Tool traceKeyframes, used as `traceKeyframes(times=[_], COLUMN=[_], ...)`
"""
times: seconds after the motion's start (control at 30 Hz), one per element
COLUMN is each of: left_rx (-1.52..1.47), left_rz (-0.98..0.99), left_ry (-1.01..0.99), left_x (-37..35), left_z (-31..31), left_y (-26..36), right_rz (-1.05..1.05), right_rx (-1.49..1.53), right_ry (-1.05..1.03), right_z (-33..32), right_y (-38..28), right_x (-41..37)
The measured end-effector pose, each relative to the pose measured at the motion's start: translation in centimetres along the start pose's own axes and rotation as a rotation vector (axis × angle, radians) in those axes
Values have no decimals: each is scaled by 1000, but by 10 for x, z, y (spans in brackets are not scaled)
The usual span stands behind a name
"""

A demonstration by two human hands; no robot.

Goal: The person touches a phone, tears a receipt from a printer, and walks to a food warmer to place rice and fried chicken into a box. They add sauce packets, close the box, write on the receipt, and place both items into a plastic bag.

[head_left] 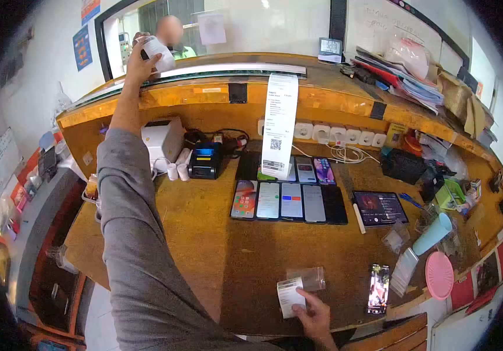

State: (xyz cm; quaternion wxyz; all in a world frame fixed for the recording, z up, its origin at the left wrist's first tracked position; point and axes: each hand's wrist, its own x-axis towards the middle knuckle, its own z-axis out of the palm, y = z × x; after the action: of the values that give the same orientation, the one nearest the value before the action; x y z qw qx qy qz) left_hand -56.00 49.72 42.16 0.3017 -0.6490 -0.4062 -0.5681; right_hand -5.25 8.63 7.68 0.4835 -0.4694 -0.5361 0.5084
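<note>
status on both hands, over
Left hand up at counter ledge, gripping white packet. Right hand pinching paper slip on desk. Clear pouch beside slip.

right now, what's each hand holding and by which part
The left hand grips a white object by its lower end. The right hand pinches a small printed slip at its lower right corner.

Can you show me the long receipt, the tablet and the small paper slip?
long receipt (279, 126): head view, its printed middle.
tablet (379, 207): head view, its screen.
small paper slip (289, 298): head view, its printed face.
</note>
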Motion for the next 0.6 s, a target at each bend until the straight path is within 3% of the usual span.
traceKeyframes(times=[0.03,0.1,0.3,0.4,0.6], left_rx=[0,-80,-77,32,174], left_rz=[0,-280,-392,-325,-179], left_ry=[0,-90,-115,-78,37], left_x=[0,0,1,1,-2], left_z=[-1,-3,-6,-5,-1], left_y=[1,6,17,16,-3], right_rz=[1,-16,15,28,48], right_rx=[0,52,-62,47,-24], right_ry=[0,0,-9,-2,6], right_z=[0,0,-3,0,-3], right_y=[2,8,11,5,13], right_x=[0,0,1,0,0])
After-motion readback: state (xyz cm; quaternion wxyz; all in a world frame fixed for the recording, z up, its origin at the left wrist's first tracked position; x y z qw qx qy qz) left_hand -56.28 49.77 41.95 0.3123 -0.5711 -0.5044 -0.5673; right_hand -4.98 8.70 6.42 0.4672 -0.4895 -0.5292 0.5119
